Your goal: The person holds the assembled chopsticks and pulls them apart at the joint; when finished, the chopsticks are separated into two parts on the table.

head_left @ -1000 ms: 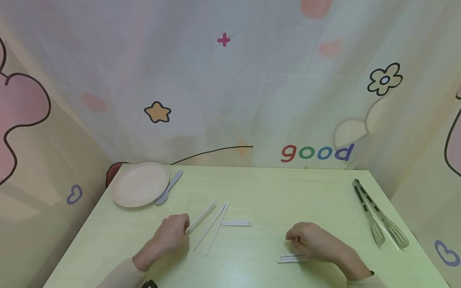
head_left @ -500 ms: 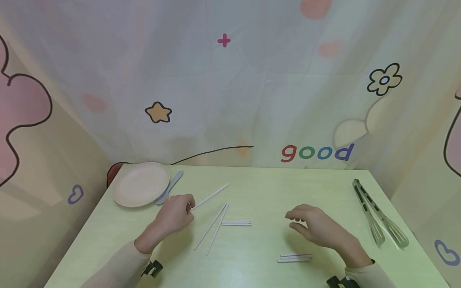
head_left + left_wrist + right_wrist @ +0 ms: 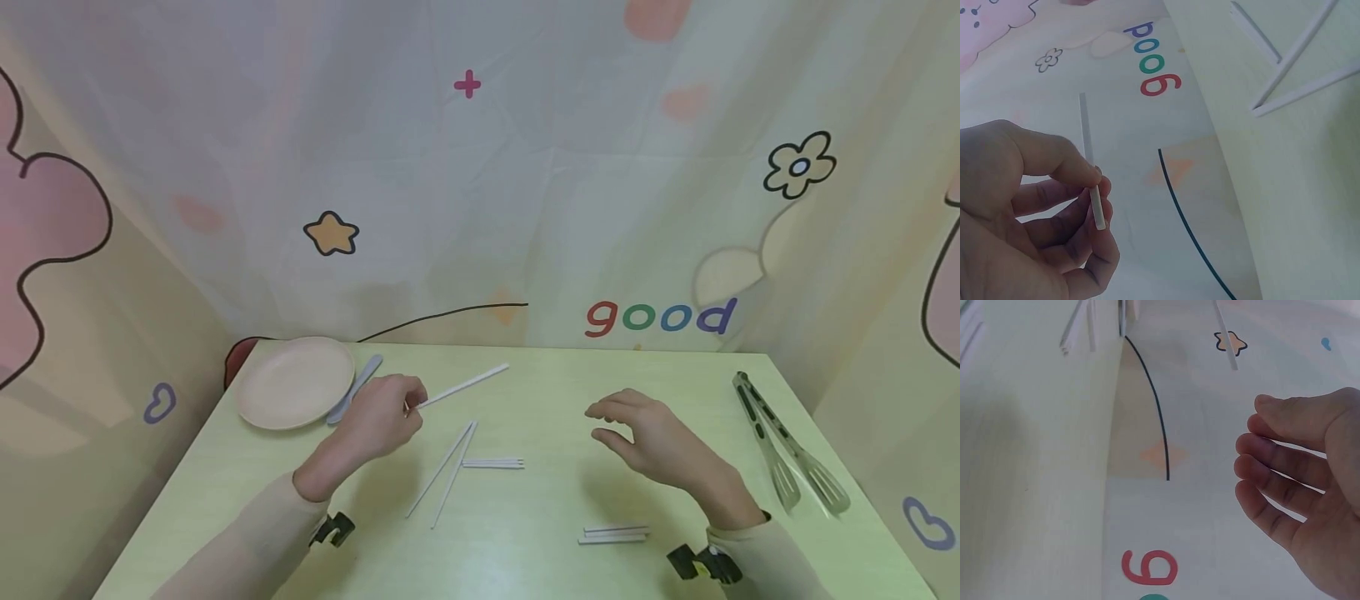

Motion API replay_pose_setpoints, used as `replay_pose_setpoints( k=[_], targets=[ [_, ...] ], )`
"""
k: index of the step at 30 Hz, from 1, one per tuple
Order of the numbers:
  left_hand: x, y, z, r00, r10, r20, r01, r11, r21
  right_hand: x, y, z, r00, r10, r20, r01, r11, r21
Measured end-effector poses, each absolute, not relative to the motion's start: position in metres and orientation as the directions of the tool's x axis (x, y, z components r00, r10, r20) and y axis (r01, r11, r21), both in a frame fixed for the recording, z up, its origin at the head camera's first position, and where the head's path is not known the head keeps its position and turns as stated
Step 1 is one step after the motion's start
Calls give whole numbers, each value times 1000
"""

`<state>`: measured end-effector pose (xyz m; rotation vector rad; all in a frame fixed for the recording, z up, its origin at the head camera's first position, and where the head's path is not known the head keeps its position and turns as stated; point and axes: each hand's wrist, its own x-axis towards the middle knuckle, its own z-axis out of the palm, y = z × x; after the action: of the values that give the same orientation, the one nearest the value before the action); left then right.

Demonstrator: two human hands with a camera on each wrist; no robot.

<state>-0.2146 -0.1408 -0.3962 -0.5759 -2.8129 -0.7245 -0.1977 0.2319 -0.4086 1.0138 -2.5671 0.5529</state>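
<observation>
The left hand (image 3: pixel 378 417) pinched a white stick (image 3: pixel 463 387) near one end between thumb and fingers, a short stub showing past the grip. Held up off the table (image 3: pixel 540 558), the stick pointed away from the person, its long axis slanting rightward toward the far edge, its free tip left of the middle of that edge.

The right hand (image 3: pixel 648 437) hung in the air over the right half, its grip loose and holding nothing, fingers gently bent, thumb set apart. A wide gap separated it from the stick's tip.

Under the left hand's side, two sticks (image 3: pixel 441 470) made a narrow V, their tips meeting toward the far edge and the V opening toward the near one. A small row of sticks (image 3: pixel 492 462) lay beside it, parallel to the far edge, left ends against the V. Another row (image 3: pixel 612 540) lay similarly close to the near edge, below the right hand.

A plate (image 3: pixel 296 383) sat at the far left corner, a grey spoon (image 3: pixel 356 388) slanting beside it, near the left hand. Slotted tongs (image 3: pixel 787 442) lay along the right edge, heads toward the person.
</observation>
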Motion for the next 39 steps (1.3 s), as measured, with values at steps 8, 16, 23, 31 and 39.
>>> replay_pose_setpoints(
  k=[8,16,23,31,39],
  targets=[
    [-216,-126,-382,-856,405,321,507,775,376,-207,219,-393,-615,-586,527,-757,627,-186],
    [-222,-113,-373,-800,475,367,587,745,317,-212,207,-382,-591,-569,572,-770,609,-191],
    [-223,-98,-363,-747,539,390,649,717,252,-216,194,-373,-558,-549,622,-780,603,-169],
    [-223,-86,-356,-715,572,401,686,685,245,-218,184,-368,-555,-572,604,-787,596,-158],
    [-223,-76,-352,-699,587,408,703,668,244,-219,175,-365,-578,-588,565,-777,608,-162]
  ],
)
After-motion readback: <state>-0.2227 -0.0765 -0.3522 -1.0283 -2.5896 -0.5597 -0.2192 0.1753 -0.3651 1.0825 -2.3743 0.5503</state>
